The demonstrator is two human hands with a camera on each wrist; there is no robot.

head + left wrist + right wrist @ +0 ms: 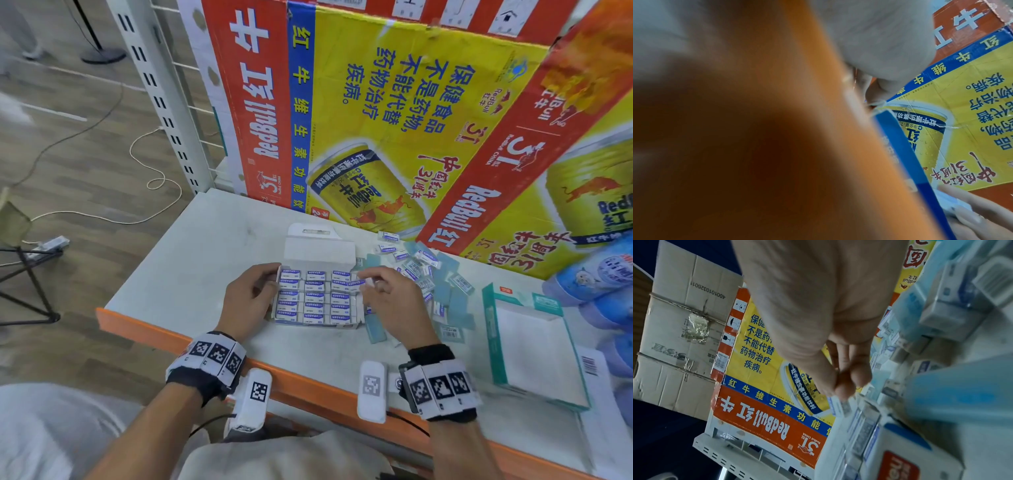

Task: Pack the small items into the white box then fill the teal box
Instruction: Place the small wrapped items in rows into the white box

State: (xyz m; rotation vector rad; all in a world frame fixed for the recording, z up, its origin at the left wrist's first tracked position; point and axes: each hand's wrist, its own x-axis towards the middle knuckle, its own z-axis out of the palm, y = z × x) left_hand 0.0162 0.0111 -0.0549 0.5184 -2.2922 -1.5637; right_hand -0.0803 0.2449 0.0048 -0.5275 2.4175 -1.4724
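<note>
L hand (251,301) is gripping the left wall of the white box (318,253), fingers curled over its rim, prob. bracing it so the rows don't shift. R hand (388,301) is pinching one eraser (358,283) btw thumb and fingertips, lowering it at the far-right corner. Loose erasers (416,265) are lying just right of it; teal box (493,329) is waiting further right, unfilled.

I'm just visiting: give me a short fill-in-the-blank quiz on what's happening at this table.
1. The left hand steadies the ____ box of erasers.
2. The right hand pinches one small ____ over the box's far right corner.
3. The teal box lies to the ____ of the white box.
4. The table's front edge is coloured ____.

Missing words: white; eraser; right; orange
</note>
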